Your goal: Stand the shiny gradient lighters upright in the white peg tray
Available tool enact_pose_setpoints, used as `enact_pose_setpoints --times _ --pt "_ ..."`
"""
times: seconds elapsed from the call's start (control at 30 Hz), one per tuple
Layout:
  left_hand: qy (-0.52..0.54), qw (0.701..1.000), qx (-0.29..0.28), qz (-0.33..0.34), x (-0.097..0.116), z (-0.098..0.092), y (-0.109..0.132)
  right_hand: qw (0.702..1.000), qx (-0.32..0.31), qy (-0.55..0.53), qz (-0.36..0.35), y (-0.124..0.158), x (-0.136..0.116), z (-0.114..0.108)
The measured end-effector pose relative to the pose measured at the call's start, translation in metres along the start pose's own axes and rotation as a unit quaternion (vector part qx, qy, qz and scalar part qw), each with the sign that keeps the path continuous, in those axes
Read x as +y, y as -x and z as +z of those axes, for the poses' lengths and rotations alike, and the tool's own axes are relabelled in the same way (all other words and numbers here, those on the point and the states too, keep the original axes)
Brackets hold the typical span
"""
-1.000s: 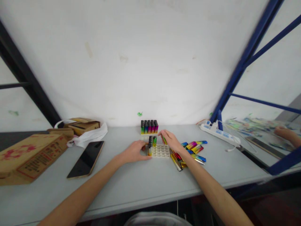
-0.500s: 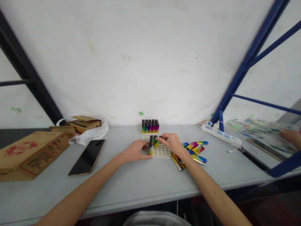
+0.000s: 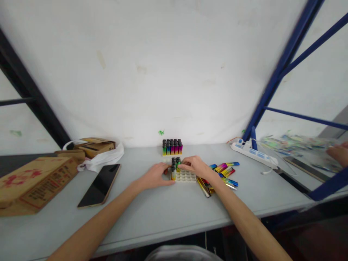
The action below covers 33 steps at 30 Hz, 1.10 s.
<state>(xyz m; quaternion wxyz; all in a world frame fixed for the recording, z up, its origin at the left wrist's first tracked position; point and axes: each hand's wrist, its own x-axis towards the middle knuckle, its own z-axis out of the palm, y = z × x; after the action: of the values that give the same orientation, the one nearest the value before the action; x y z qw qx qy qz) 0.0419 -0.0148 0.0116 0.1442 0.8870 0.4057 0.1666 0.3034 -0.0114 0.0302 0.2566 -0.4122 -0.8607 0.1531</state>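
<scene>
My left hand (image 3: 157, 175) rests at the left end of a white tray with rows of holes (image 3: 186, 176), thumb along the front corner and fingers behind, gripping that end. Several lighters (image 3: 173, 174) with black tops and shiny coloured bodies stand upright in the left holes. Fingers of my right hand (image 3: 196, 166) pinch a green and yellow lighter (image 3: 178, 166) among the standing ones; its lower end is partly hidden. Beside my right wrist lies a loose pile of shiny coloured lighters (image 3: 224, 173).
Near the wall stands a block of upright lighters (image 3: 172, 148). A phone (image 3: 100, 185), a cardboard box (image 3: 38, 183) and a white plastic bag (image 3: 104, 159) lie to the left. On the right are a power strip (image 3: 254, 154), a blue frame (image 3: 272, 90) and another person's hand (image 3: 338, 152).
My right hand has moved slightly left and brought the green and yellow lighter from a tilt to upright among the others. My left hand stays at the tray's end. The view has shifted slightly.
</scene>
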Motion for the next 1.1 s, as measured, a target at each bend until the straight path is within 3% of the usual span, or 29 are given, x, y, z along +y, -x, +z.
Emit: enact_pose_setpoints --times 0.2,0.37,0.47,0.57,0.83,1.0,1.1 --pt "0.001 1.0 -0.007 0.002 -0.001 -0.001 -0.001 0.997 0.031 0.038 0.06 0.014 0.027 -0.036" --pt "-0.008 1.0 -0.014 -0.002 0.0 -0.001 -0.001 0.988 -0.044 0.049 0.143 0.032 0.055 -0.055" --pt "-0.002 1.0 -0.011 -0.004 0.002 -0.002 0.0 0.978 -0.105 -0.002 0.18 0.04 0.069 -0.06" --pt "0.001 1.0 -0.005 0.001 0.002 -0.003 0.0 0.976 -0.11 -0.052 0.182 0.045 0.076 -0.065" --pt "0.003 1.0 -0.006 0.004 0.002 -0.003 0.0 0.99 -0.01 -0.049 0.133 0.05 0.066 -0.083" --pt "-0.01 1.0 -0.018 0.005 0.002 -0.002 0.0 0.994 0.011 -0.014 0.109 0.05 0.041 -0.087" --pt "-0.01 1.0 -0.017 0.008 0.001 -0.001 -0.001 0.995 0.027 0.058 0.074 0.072 0.022 -0.083"
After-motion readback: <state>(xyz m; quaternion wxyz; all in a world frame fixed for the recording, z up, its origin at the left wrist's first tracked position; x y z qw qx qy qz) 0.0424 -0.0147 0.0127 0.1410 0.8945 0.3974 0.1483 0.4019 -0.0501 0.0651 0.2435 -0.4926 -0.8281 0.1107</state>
